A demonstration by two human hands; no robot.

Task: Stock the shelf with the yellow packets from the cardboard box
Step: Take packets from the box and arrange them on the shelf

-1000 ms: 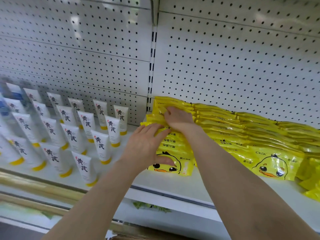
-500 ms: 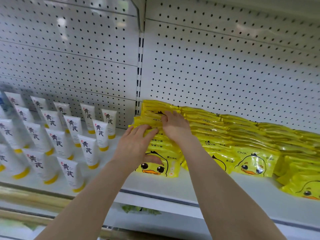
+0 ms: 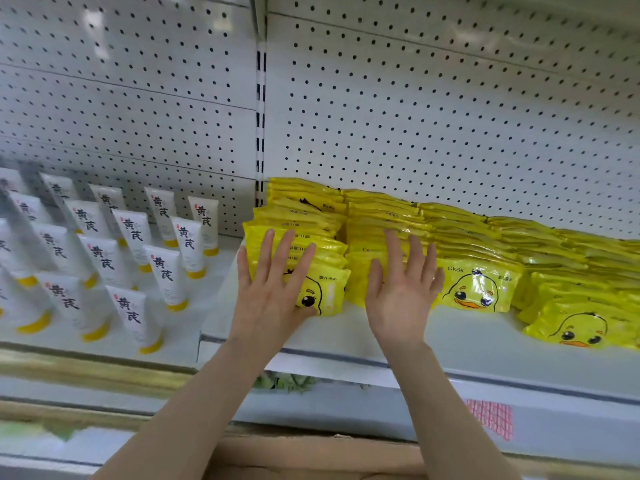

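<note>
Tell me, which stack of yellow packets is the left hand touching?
The leftmost stack, next to the white tubes. The left hand lies flat on its front; the right hand is at the next stack.

Both hands, left (image 3: pixel 273 292) and right (image 3: pixel 401 289), raised, fingers straight.
</note>
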